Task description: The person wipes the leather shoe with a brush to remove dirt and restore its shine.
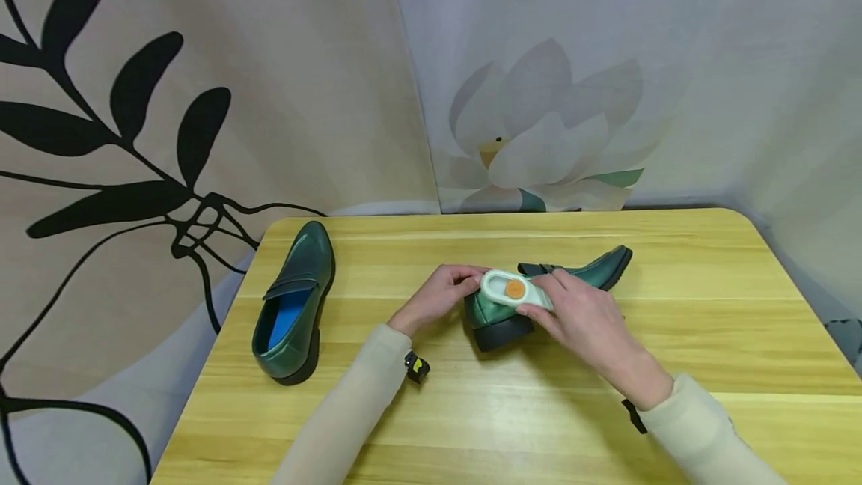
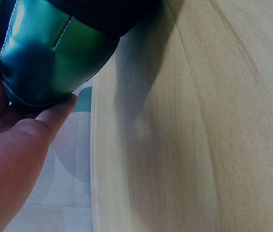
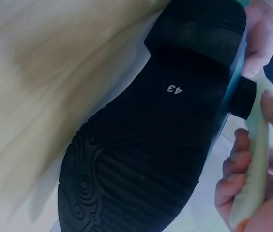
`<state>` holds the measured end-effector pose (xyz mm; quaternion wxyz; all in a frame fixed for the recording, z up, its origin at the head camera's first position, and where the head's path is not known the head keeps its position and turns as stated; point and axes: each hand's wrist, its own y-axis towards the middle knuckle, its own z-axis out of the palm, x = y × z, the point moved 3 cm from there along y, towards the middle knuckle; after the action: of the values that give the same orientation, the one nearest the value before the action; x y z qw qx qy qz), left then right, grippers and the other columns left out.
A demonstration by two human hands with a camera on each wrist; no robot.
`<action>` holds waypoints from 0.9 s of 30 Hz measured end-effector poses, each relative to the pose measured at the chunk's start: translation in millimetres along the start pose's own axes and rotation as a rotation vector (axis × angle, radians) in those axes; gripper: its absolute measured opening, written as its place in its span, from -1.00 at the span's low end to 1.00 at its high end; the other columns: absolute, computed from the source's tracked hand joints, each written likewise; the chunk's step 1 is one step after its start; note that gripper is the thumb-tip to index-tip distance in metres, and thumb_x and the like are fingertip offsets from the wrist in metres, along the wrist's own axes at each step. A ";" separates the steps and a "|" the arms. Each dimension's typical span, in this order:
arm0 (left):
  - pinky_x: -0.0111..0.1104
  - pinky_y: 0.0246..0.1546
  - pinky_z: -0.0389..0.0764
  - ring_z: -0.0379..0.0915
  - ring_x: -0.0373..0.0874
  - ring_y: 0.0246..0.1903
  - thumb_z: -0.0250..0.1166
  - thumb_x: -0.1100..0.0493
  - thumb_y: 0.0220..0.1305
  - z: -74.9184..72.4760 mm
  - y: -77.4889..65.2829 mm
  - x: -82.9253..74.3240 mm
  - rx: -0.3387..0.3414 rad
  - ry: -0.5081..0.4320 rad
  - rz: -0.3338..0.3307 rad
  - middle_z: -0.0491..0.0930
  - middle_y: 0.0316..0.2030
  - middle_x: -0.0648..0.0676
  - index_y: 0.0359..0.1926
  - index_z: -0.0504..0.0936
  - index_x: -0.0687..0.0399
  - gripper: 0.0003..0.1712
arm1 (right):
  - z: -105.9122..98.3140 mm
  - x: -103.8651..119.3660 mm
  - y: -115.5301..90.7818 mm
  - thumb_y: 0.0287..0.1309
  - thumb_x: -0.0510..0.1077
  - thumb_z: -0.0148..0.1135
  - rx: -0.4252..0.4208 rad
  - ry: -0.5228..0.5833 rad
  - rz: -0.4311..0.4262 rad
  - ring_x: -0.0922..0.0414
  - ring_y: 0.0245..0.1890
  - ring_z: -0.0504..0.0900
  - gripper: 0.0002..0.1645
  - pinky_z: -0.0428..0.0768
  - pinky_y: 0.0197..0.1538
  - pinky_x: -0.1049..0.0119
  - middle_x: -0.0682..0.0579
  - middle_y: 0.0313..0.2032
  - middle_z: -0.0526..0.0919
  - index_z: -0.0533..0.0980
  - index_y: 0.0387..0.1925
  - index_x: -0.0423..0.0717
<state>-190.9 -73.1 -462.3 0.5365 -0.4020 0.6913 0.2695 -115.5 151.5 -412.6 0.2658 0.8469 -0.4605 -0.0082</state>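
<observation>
In the head view a dark green loafer (image 1: 497, 311) is tilted over the table, its toe to the far right. My left hand (image 1: 441, 294) grips it at the heel; the left wrist view shows thumb and fingers at the heel's top rim (image 2: 35, 104). My right hand (image 1: 589, 320) holds a pale mint brush (image 1: 498, 285) with an orange round button (image 1: 515, 289). Its dark bristles (image 3: 243, 98) are right at the shoe's side in the right wrist view. There the black sole (image 3: 141, 125), marked 43, faces the camera.
The matching green loafer (image 1: 296, 305) with a blue insole (image 1: 288, 316) stands upright on the left of the wooden table (image 1: 417, 418). A patterned cloth (image 1: 323, 81) hangs behind the table's back edge.
</observation>
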 end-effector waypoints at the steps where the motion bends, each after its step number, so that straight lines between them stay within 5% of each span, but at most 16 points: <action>1: -0.18 0.34 0.42 0.43 0.01 0.34 0.11 0.24 0.59 0.3 0.5 0.4 -0.004 0.000 -0.004 0.59 0.28 0.16 0.10 0.70 0.35 -0.67 | -0.1 -1.4 -0.6 0.13 0.17 0.52 0.005 0.000 0.019 0.15 -0.46 0.54 -0.47 0.52 -0.51 0.23 0.04 -0.31 0.61 0.63 -0.07 -0.12; 9: -0.20 0.35 0.41 0.40 -0.08 0.37 0.08 0.14 0.63 2.0 0.4 0.1 0.036 -0.030 0.013 0.59 0.29 0.08 0.13 0.70 0.29 -0.63 | 3.1 3.3 -11.5 0.18 0.24 0.45 0.052 0.023 -0.012 0.15 -0.40 0.61 -0.48 0.56 -0.49 0.21 0.09 -0.27 0.64 0.63 -0.06 -0.06; 17: -0.19 0.33 0.42 0.43 -0.07 0.34 0.07 0.11 0.63 4.8 1.4 -0.7 0.007 0.007 -0.014 0.62 0.25 0.08 0.17 0.69 0.24 -0.61 | -10.7 -19.2 -23.2 0.13 0.06 0.56 0.007 0.006 0.144 0.13 -0.46 0.55 -0.47 0.49 -0.54 0.23 -0.02 -0.24 0.65 0.60 -0.01 -0.18; 27: -0.12 0.33 0.43 0.47 -0.04 0.31 0.16 0.00 0.59 19.0 3.5 -14.4 -0.046 0.200 0.063 0.64 0.23 0.04 0.16 0.72 0.14 -0.60 | -4.0 -9.4 -28.2 0.24 0.21 0.43 0.025 0.037 0.040 0.16 -0.37 0.59 -0.53 0.53 -0.49 0.23 0.06 -0.22 0.66 0.59 -0.08 -0.06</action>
<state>-182.4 -52.2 -454.0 0.4469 -0.4171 0.7472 0.2607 -98.0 172.9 -424.2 0.2638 0.8406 -0.4726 0.0184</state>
